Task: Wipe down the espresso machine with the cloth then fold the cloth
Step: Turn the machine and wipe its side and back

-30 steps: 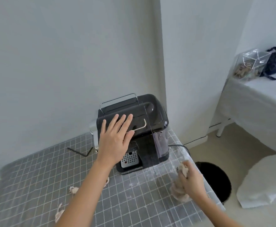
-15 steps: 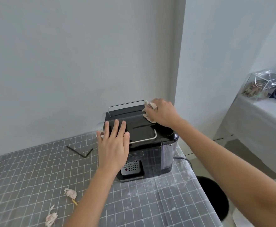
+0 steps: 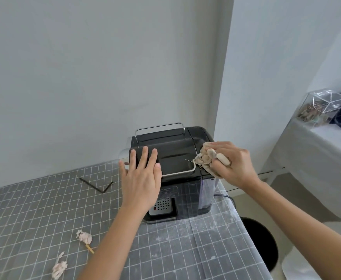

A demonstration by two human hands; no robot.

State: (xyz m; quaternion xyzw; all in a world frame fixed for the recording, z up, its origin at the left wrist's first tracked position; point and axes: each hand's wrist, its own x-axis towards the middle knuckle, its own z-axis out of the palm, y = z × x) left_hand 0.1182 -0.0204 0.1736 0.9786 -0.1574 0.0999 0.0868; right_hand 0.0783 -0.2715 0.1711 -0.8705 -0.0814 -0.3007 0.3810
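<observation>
One black espresso machine [image 3: 171, 156], glossy and boxy, chrome rails along its top, perforated silver drip tray at the base, standing at the back right corner of the grey grid-patterned table [image 3: 34, 215]. Beige cloth [image 3: 207, 158], crumpled, pressed on the machine's top right edge, gripped in the right hand [image 3: 232, 162]. Left hand [image 3: 140, 178] flat on the top's front left, fingers straight.

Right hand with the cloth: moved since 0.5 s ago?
Yes. The right hand carried the cloth from the espresso machine top's rear toward its front right edge.
</observation>
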